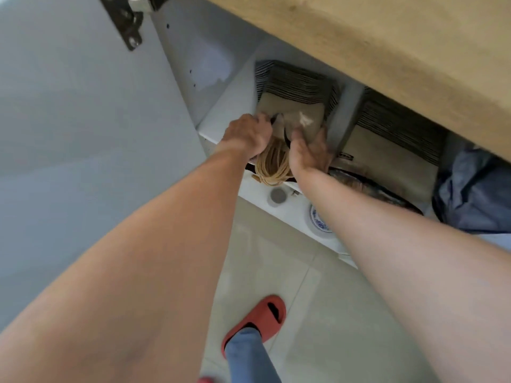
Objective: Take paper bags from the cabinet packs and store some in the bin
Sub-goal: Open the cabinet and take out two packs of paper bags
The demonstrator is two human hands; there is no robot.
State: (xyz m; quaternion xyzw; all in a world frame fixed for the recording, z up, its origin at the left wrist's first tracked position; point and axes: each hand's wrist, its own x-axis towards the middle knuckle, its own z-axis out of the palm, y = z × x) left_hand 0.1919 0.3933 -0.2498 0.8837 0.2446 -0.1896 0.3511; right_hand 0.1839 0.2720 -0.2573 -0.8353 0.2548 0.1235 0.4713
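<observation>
Leftmost, an open cabinet door (69, 134), swung wide with its hinge (124, 20) up top, giving clear reach into the shelf under the wooden bench (387, 51). Next, the left hand (246, 136), fingers curled shut around the near edge of the left pack of paper bags (296, 106), gripping about where the black band crosses it, likely to pull that band aside or steady the pack. Below and between the hands, a bunch of twine handles (272, 164) spilling over the shelf lip, so bags lying handles-out, easy to draw toward the body. Then the right hand (309, 153), laid on the same pack; thumb and fingers pressed on the top bag, whether pinching one free or just holding down cannot tell. Further right, past a white divider, a second pack (392, 139), untouched, also flat with folded ends showing. Far right, a bundle of blue cloth (475, 194). No bin visible; bags all on the shelf, storing not yet begun.
</observation>
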